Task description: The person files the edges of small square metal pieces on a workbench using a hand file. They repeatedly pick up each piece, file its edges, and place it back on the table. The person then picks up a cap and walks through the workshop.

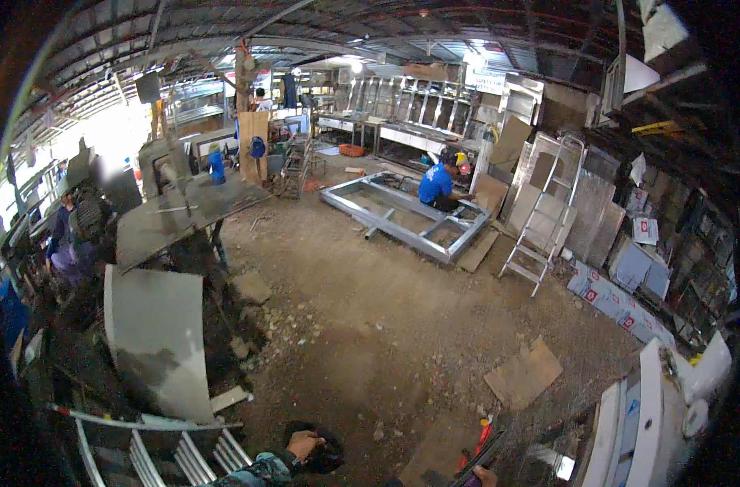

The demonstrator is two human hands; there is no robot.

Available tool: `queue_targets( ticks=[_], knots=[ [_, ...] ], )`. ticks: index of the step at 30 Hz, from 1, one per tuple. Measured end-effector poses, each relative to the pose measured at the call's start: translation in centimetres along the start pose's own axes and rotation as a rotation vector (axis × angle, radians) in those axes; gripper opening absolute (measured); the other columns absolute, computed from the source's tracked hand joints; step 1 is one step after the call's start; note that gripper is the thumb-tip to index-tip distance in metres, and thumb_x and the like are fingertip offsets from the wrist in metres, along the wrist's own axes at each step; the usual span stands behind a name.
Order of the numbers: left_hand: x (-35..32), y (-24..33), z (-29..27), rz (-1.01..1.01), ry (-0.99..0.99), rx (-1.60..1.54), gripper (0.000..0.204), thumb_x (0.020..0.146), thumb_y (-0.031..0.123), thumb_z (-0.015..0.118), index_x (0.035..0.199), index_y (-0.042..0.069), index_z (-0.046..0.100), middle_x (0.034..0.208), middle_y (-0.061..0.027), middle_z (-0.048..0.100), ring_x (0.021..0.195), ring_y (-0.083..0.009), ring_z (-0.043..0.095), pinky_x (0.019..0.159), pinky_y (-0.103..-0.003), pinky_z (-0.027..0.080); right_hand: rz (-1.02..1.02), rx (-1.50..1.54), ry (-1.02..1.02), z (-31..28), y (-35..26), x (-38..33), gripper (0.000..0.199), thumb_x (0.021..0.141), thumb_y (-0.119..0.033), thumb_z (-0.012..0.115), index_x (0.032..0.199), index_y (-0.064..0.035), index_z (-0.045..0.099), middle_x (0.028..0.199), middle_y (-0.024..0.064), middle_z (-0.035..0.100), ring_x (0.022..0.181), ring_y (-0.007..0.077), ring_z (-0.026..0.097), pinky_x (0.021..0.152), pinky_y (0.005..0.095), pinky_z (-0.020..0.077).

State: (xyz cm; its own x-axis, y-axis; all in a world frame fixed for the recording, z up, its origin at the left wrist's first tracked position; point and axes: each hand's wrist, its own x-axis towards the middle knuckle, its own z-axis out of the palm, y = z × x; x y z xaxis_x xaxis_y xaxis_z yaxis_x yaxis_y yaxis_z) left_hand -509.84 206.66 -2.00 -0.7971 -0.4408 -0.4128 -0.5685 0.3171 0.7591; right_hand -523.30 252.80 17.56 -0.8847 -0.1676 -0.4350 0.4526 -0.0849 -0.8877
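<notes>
At the bottom, left of centre, my left hand (305, 444) comes out of a patterned sleeve with its fingers curled. It is against a dark, rounded black thing (327, 454) whose kind I cannot make out. Only part of my right hand (485, 476) shows at the lower edge, its fingers bent beside a long, thin dark thing (475, 461). A slim red and orange thing (483, 432) lies next to that. What the right hand grips is mostly hidden. Left of my left arm is an aluminium ladder (146, 458).
A person in a blue shirt (440, 185) crouches at a metal frame (378, 217) on the dirt floor. A stepladder (546, 215) leans among panels at right. A curved pale sheet (157, 341) stands under a worktable (183, 213) at left. Cardboard (524, 373) lies nearer me.
</notes>
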Motion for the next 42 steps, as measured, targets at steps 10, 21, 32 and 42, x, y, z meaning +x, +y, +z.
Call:
queue_targets(
  ticks=[10,21,32,42],
  knots=[
    [18.0,16.1,-12.0,-0.321,0.162,-0.887,0.029,0.091,0.018,0.081,0.11,-0.002,0.075,0.089,-0.0107,0.077,0.07,-0.0163,0.067,0.061,-0.033,0.053,0.046,0.06,-0.339,18.1,-12.4,34.5,0.024,0.096,-0.03,0.072,0.103,-0.0066,0.072,0.084,0.0017,0.068,0.076,0.0175,0.066,0.068,0.0331,0.0549],
    [42.5,29.6,-25.2,-0.242,0.425,-0.986,0.031,0.091,0.034,0.082,0.097,0.005,0.072,0.075,-0.002,0.066,0.062,-0.0125,0.057,0.059,-0.036,0.047,0.241,-0.304,-0.837,52.5,-26.5,62.5,0.035,0.088,-0.034,0.083,0.107,-0.0088,0.068,0.089,-0.0038,0.063,0.077,0.0103,0.059,0.07,0.0278,0.0462],
    [69.3,34.2,-49.4,-0.209,0.487,-0.948,0.018,0.097,0.019,0.076,0.09,0.004,0.069,0.074,-0.0015,0.064,0.057,-0.0097,0.052,0.05,-0.029,0.039,0.373,-0.176,-0.913,84.0,-32.6,81.2,0.028,0.094,-0.023,0.076,0.113,-0.0039,0.069,0.096,0.0077,0.074,0.086,0.0191,0.073,0.076,0.0319,0.0584],
    [95.5,35.3,-67.5,0.197,0.533,-0.727,0.032,0.09,0.017,0.082,0.115,-0.001,0.073,0.102,-0.0063,0.075,0.084,-0.0122,0.067,0.072,-0.026,0.053,0.392,-0.221,-1.055,110.7,-29.5,102.5,0.036,0.091,-0.022,0.075,0.117,0.0025,0.073,0.1,0.0106,0.077,0.089,0.0201,0.073,0.086,0.0349,0.0581]
  ],
)
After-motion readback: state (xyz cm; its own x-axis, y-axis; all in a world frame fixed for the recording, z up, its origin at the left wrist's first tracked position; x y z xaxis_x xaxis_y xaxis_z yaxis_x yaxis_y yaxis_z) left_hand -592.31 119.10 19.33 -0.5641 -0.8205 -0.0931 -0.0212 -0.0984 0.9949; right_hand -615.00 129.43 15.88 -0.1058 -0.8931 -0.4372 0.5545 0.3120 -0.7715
